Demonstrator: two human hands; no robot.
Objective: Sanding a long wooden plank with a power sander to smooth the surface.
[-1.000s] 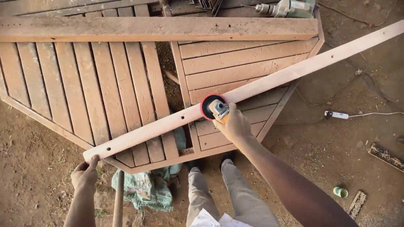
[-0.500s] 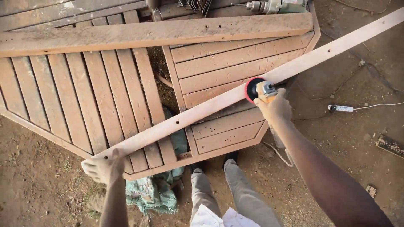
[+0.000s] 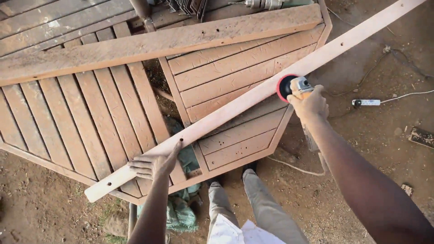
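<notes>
The step in hand looks like sanding the long plank (image 3: 235, 106), which lies slanted across the slatted wooden panels (image 3: 226, 77). The right hand (image 3: 311, 105) has its fingers closed around a sander (image 3: 294, 86), its red disc against the plank's edge; the left hand (image 3: 153, 165) presses the plank near its lower end, fingers spread flat. The next pass probably needs steady pressure there, so the plank does not slide

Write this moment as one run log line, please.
left hand: flat on long plank | right hand: grips sander, disc on plank
</notes>
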